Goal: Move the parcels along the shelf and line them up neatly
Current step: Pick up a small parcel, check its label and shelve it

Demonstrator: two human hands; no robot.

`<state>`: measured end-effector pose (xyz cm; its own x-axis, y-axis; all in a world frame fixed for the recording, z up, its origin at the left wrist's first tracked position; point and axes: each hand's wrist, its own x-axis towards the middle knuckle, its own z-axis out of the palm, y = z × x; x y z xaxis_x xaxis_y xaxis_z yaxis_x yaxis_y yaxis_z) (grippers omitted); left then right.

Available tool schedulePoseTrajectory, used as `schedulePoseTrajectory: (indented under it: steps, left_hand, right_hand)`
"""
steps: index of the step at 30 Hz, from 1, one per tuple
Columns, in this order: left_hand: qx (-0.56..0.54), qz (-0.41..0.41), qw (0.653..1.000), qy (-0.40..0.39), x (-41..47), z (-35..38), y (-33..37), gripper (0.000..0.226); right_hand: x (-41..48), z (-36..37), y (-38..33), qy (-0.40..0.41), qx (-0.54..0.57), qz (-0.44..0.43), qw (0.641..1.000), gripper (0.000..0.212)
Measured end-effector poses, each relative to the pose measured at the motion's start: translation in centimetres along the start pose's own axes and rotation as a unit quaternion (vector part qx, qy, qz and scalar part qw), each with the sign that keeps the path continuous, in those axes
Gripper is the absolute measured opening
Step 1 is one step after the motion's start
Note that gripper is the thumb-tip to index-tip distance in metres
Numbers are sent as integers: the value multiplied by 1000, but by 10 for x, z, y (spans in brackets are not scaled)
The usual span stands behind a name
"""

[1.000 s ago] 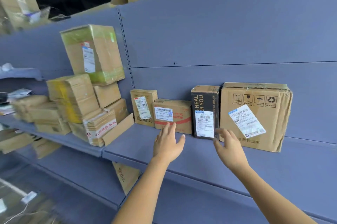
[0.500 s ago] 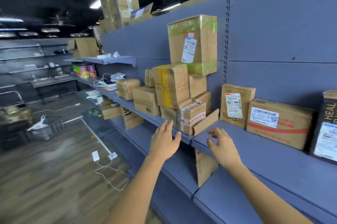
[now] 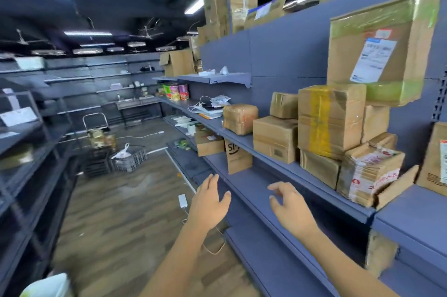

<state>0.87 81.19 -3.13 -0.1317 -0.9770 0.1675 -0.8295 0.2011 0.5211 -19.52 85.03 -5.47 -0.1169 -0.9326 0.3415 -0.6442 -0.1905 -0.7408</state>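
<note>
Out in front of the lower shelf edge, my left hand (image 3: 210,202) and right hand (image 3: 291,208) hover with fingers loosely spread, neither holding anything. I see the parcels up to the right on the blue shelf (image 3: 273,162): a plain box (image 3: 275,138), a yellow-taped box (image 3: 329,120), a red-printed parcel (image 3: 370,171) low in the pile, and a green-taped box (image 3: 382,47) topmost

COUNT | hands: 2, left hand (image 3: 209,202) and right hand (image 3: 290,207), near | parcels (image 3: 331,120) on middle shelf (image 3: 302,174), right: about 10 | boxes (image 3: 209,143) on lower shelf (image 3: 249,190): 3, two far, one near right | cartons (image 3: 222,1) atop the shelving, far: at least 3 | cans (image 3: 175,91), far: at least 3
</note>
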Motion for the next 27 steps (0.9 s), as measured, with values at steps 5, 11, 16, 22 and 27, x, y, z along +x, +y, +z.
schedulePoseTrajectory:
  steps: [5,11,16,22,27]
  left_hand:
    - [5,6,1000,18,25,-11,-31,64]
    - [22,9,998,54,88,-42,-61,64]
    - [34,38,997,66,170,-50,-56,62]
    - [38,99,992,73,273,-39,-25,62]
    - [6,122,992,41,338,-8,-6,59]
  right_hand:
    - [38,34,-5,-34,-13,-10,999,24]
    - [116,61,-11,-26,5,-43,999,23]
    - [200,78,-15,-19,19,-77,997,21]
    - [298,65,-7,41,-3,-96,994,24]
    - [336,46,21,63,-35,-68,995,22]
